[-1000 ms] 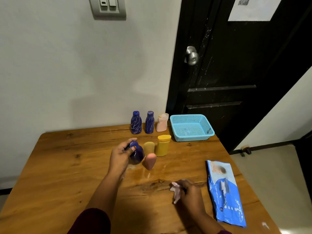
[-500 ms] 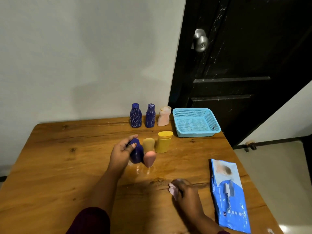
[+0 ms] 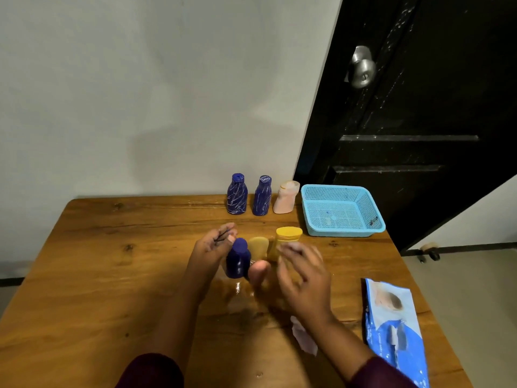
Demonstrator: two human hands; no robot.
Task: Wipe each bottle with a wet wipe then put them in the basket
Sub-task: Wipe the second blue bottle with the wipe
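Head-camera footage is centred on a dark blue bottle (image 3: 237,260), which is stood upright on the wooden table (image 3: 98,261) and is held near its neck by the left hand (image 3: 214,247), the fingers being curled against its left side. Just beside it, a pink bottle (image 3: 258,271), a tan bottle (image 3: 258,246) and a yellow bottle (image 3: 288,238) are clustered. The right hand (image 3: 305,278) is seen raised over this cluster, blurred, with fingers spread and nothing gripped; whether any bottle is touched by it cannot be told. The two hands are kept apart, with the cluster between them. A crumpled wet wipe (image 3: 303,338) is left lying on the table beneath the right wrist. At the far edge, two marbled blue bottles (image 3: 237,196) and a pale pink bottle (image 3: 285,198) are lined up beside the blue basket (image 3: 313,211). A pack of wipes (image 3: 397,334) is laid flat at the right.
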